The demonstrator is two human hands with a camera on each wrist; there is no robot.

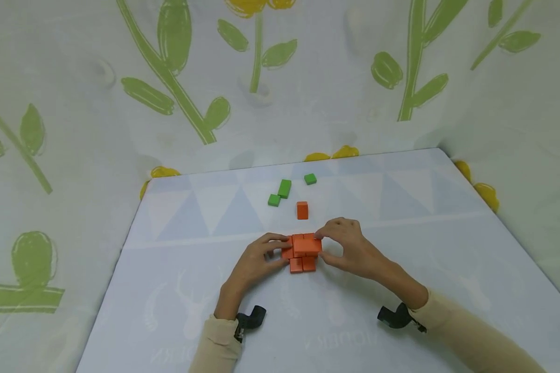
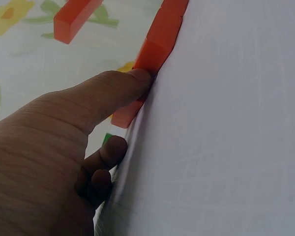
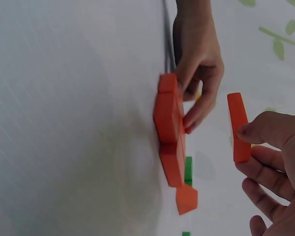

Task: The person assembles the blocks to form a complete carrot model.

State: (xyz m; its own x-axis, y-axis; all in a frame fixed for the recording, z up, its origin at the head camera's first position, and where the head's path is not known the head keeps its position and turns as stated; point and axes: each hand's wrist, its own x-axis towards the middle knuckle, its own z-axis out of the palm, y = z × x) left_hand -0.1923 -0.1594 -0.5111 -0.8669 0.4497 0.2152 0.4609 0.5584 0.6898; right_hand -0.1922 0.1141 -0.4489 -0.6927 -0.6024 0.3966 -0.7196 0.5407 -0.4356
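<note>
Two hands meet at the middle of the table (image 1: 177,311), and we read them from the left. Our left hand (image 1: 254,261) rests with thumb and fingers curled against the left side of the orange block cluster (image 1: 301,252), steadying it; the left wrist view shows the thumb (image 2: 113,93) pressed on one low orange block at the cluster's edge. The cluster lies flat on the table, several blocks packed edge to edge with two shorter ones jutting toward us.

Moving right, our right hand (image 1: 350,247) pinches a single orange block (image 3: 239,127) between thumb and fingers. In the right wrist view this block sits clear of the cluster, held just above or beside it, not yet touching; in the head view it blends with the cluster's top, so we cannot tell exactly which spot it is over.

Behind the hands, one more upright orange block (image 1: 302,210) stands alone, and three green blocks (image 1: 284,188) lie near the far edge, well apart from the cluster.

We judge the orange build to be well under way: most orange pieces are joined, one is in hand waiting to be seated, one remains loose, and the green ones are untouched.
</note>
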